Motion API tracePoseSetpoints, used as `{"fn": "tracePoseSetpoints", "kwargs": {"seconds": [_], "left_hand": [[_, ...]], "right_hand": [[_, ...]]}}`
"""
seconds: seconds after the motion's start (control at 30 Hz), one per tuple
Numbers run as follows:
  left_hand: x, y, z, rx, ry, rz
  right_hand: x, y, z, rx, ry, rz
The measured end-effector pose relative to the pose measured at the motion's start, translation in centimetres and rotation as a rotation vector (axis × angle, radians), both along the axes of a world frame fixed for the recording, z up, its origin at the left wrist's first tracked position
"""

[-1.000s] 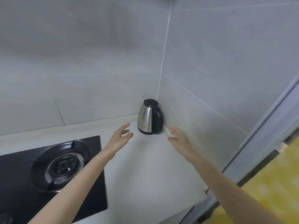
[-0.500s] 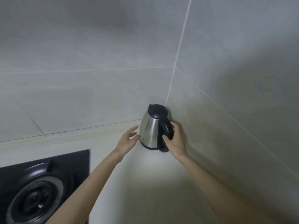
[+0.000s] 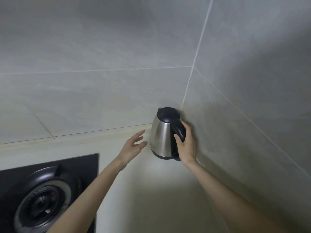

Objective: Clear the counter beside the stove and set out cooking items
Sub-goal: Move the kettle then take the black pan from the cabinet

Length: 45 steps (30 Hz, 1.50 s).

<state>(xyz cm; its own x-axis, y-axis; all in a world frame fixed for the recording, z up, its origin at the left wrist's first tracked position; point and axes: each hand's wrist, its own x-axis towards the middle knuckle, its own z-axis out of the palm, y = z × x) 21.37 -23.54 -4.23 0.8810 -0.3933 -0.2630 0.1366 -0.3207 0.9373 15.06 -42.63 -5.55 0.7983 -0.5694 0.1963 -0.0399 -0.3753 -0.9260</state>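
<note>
Trouble, if it came, looked likeliest at the kettle (image 3: 161,137), a steel one with a black lid (image 3: 168,114). It sat tucked into the far corner of the counter (image 3: 151,190) where the two tiled walls met, well to the right of the stove (image 3: 42,199). The right hand (image 3: 186,147) had fingers and thumb curled round the black handle (image 3: 179,132), its back close against the right-hand wall. The left hand (image 3: 133,147) was loose and flat, fingers apart, just beside the kettle's steel body. It seemed just short of touching, though the view did not settle that. Whether the base had left the counter I could not tell.

My reading was that the kettle was being taken out of the corner to clear the space. The corner left little room, so a lift that swung too soon could knock the knuckles or the lid against the tile. If water was inside, which the picture could not show, the weight would pull away from the handle and tip the spout down, and a loose lid might let it spill. A thin pale line ran along the counter behind the right wrist. It might have been a cord, and if it was plugged in or caught, a quick pull would jerk the kettle back. The spread left hand looked placed to steady the body, where bare steel could slip under the fingers
</note>
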Motion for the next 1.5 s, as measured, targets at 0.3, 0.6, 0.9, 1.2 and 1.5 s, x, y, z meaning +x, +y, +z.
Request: {"fn": "tracePoseSetpoints", "kwargs": {"seconds": [0.3, 0.6, 0.9, 1.2, 1.5], "left_hand": [[-4.2, 3.9, 2.7, -0.064, -0.156, 0.074], [-13.9, 10.6, 5.8, -0.162, -0.335, 0.228], [-26.5, 19.9, 8.1, -0.055, -0.463, 0.519], [-41.8, 33.2, 10.5, 0.069, -0.541, 0.927], [-57.8, 48.0, 11.2, 0.156, -0.579, 1.272]], "right_hand": [[-3.7, 3.2, 4.4, 0.086, -0.119, 0.303], [-9.9, 9.2, 8.7, 0.146, -0.206, 0.568], [-17.7, 17.6, 12.1, 0.145, -0.165, 0.849], [-25.4, 33.4, 15.0, 0.169, -0.138, 1.245], [-35.7, 52.6, 15.7, 0.225, -0.091, 1.591]]}}
